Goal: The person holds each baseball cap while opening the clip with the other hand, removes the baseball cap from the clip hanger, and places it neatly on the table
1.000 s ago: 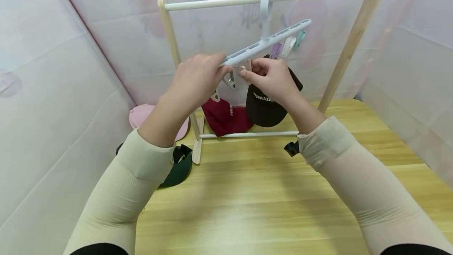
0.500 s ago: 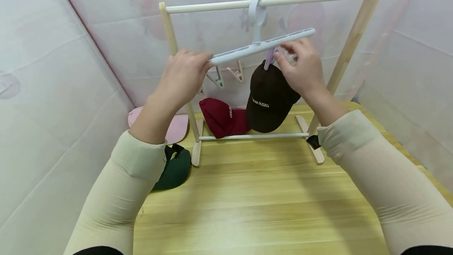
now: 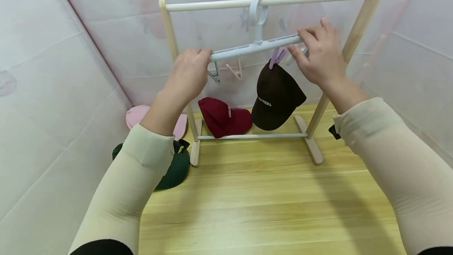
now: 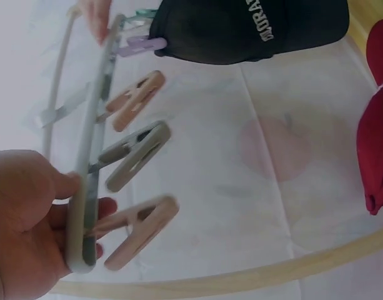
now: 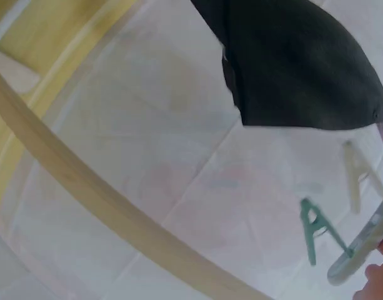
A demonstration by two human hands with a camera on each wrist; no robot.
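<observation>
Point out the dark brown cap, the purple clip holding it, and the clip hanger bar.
dark brown cap [image 3: 277, 95]: head view, crown.
purple clip [image 3: 275, 57]: head view, clip body.
clip hanger bar [image 3: 247, 49]: head view, middle of bar.

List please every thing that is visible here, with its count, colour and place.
rack: 1, pale wood, on the table
clip hanger: 1, light blue, hooked on the rack's top bar
clips: several, pastel colours, under the hanger
dark cap: 1, brown-black, hanging from a purple clip
red cap: 1, behind the rack
pink cap: 1, far left
green cap: 1, near left
table: 1, wood
hands: left hand and right hand, holding the hanger's ends
</observation>
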